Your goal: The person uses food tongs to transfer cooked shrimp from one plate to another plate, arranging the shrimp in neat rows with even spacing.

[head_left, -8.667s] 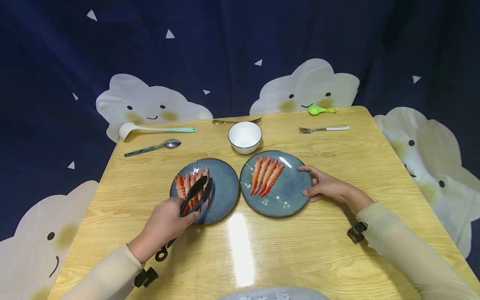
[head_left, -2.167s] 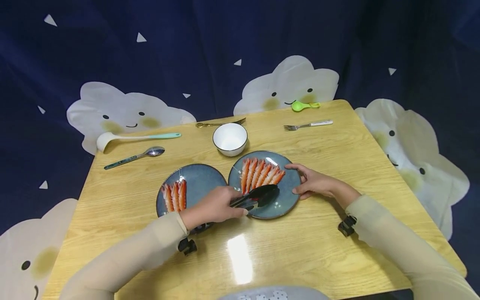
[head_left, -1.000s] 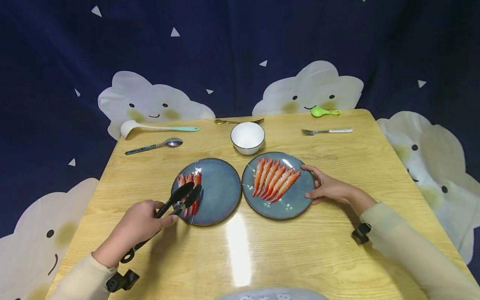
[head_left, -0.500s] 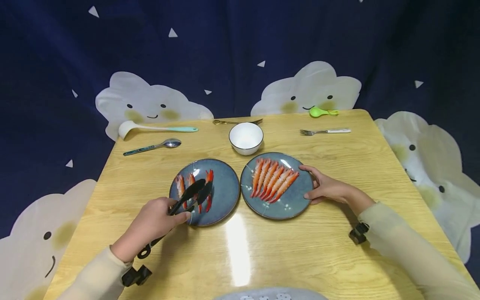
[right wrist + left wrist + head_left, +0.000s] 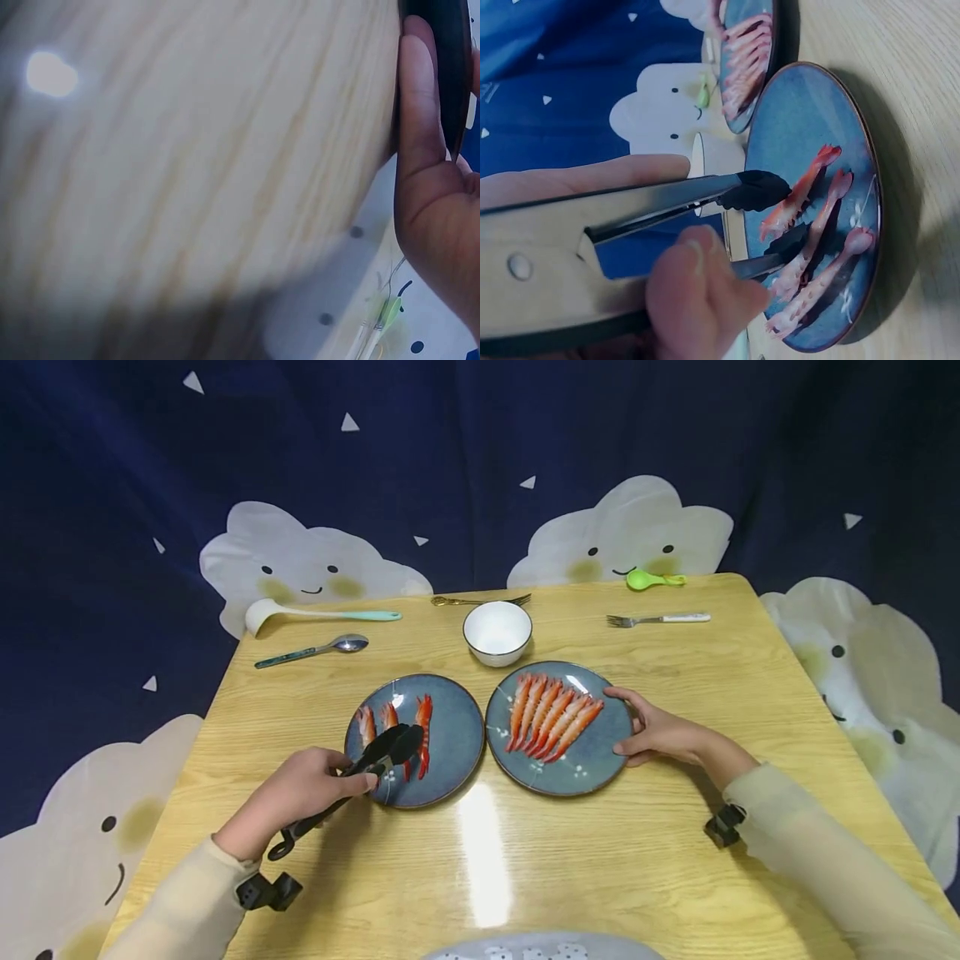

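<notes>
My left hand holds black-tipped tongs over the left blue plate. Three red-and-white shrimp lie there; the right one is apart from the other two, which the tongs partly cover. In the left wrist view the tong tips are spread beside the shrimp, and nothing is clamped between them. My right hand pinches the right rim of the second blue plate, thumb on top. On that plate several shrimp lie side by side in a fanned row.
Behind the plates stands a white bowl. A ladle and a spoon lie at the back left, a gold fork behind the bowl. A white-handled fork and green spoon are at the back right.
Shrimp have gone from the left plate to the right one. The tongs came back from the right plate, shifted one shrimp rightward and left it. The right hand stays on its plate.
</notes>
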The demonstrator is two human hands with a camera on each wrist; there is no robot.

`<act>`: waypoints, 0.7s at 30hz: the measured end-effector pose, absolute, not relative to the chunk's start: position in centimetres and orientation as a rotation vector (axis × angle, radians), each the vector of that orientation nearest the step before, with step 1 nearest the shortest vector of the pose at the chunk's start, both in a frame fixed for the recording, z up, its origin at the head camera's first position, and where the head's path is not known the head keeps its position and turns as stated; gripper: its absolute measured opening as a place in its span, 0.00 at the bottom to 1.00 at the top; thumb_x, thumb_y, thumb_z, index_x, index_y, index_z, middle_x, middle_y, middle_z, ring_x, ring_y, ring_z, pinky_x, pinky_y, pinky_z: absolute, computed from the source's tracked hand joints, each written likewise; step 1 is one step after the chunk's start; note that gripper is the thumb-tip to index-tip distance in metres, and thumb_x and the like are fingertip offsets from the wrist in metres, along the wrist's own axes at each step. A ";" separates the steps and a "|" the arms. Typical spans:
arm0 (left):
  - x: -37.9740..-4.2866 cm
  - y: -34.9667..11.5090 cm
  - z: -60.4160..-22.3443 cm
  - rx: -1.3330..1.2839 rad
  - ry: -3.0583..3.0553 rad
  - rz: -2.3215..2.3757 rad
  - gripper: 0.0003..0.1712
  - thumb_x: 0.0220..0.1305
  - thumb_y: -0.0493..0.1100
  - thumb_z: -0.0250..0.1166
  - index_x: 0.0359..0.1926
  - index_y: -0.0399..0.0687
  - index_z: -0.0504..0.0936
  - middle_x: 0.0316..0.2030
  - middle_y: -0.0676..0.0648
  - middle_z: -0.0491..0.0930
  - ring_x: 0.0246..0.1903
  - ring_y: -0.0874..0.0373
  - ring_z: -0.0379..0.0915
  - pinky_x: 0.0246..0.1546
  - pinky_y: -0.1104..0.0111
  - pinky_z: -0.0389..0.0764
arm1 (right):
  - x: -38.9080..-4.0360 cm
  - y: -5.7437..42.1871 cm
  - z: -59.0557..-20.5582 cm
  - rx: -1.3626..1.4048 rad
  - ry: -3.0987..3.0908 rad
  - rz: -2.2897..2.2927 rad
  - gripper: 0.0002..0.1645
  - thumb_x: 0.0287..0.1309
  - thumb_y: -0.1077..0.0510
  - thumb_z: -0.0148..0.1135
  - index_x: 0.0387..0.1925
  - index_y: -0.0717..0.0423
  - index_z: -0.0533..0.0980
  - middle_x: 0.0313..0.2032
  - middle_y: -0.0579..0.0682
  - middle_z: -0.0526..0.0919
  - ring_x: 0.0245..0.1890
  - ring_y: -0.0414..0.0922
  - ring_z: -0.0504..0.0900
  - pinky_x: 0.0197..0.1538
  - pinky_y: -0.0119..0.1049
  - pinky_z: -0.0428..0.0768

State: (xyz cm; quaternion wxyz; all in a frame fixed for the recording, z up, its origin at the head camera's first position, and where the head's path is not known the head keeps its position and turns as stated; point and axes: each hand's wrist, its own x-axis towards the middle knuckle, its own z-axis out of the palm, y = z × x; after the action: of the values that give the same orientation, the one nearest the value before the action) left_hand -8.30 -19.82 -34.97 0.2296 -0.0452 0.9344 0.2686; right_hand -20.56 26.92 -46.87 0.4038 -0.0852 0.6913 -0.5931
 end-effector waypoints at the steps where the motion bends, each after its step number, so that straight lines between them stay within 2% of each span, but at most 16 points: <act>1: -8.4 -19.9 -35.0 -0.140 2.559 0.747 0.26 0.45 0.65 0.61 0.28 0.46 0.78 0.19 0.48 0.71 0.16 0.57 0.67 0.18 0.66 0.66 | -20.5 27.0 -46.9 -0.212 1.746 -1.496 0.58 0.43 0.66 0.65 0.64 0.33 0.38 0.29 0.62 0.65 0.30 0.55 0.76 0.36 0.50 0.74; 6: -8.9 -19.7 -35.0 -0.180 2.493 0.806 0.29 0.43 0.66 0.61 0.29 0.45 0.78 0.18 0.46 0.72 0.15 0.55 0.69 0.18 0.65 0.68 | -20.3 27.3 -46.7 -0.199 1.757 -1.502 0.59 0.43 0.66 0.65 0.64 0.33 0.38 0.27 0.60 0.64 0.28 0.53 0.75 0.35 0.50 0.74; 12: -9.5 -19.0 -35.0 -0.142 2.471 0.821 0.25 0.45 0.64 0.62 0.26 0.46 0.78 0.16 0.46 0.71 0.15 0.55 0.69 0.18 0.65 0.68 | -20.0 27.5 -46.7 -0.197 1.776 -1.496 0.59 0.43 0.66 0.65 0.64 0.35 0.37 0.25 0.58 0.68 0.26 0.52 0.76 0.33 0.50 0.75; 16: -9.5 -19.1 -34.9 -0.138 2.455 0.856 0.24 0.46 0.62 0.62 0.28 0.45 0.78 0.13 0.46 0.70 0.12 0.55 0.68 0.16 0.65 0.68 | -20.0 27.4 -46.8 -0.194 1.800 -1.474 0.59 0.43 0.65 0.66 0.64 0.33 0.38 0.22 0.56 0.67 0.23 0.51 0.77 0.31 0.50 0.75; 21: -9.2 -19.6 -34.8 -0.157 2.458 0.876 0.26 0.45 0.63 0.62 0.33 0.45 0.78 0.15 0.46 0.71 0.13 0.55 0.68 0.17 0.65 0.68 | -20.2 27.0 -46.8 -0.201 1.822 -1.458 0.58 0.42 0.63 0.67 0.63 0.30 0.40 0.17 0.51 0.63 0.18 0.48 0.75 0.29 0.48 0.76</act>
State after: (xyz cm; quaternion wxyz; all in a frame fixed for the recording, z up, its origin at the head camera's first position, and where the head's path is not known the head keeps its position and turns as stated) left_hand -9.23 -19.61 -34.77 0.2606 -0.0578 0.9077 0.3237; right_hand -20.25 26.97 -46.77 0.3891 -0.0791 0.7166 -0.5734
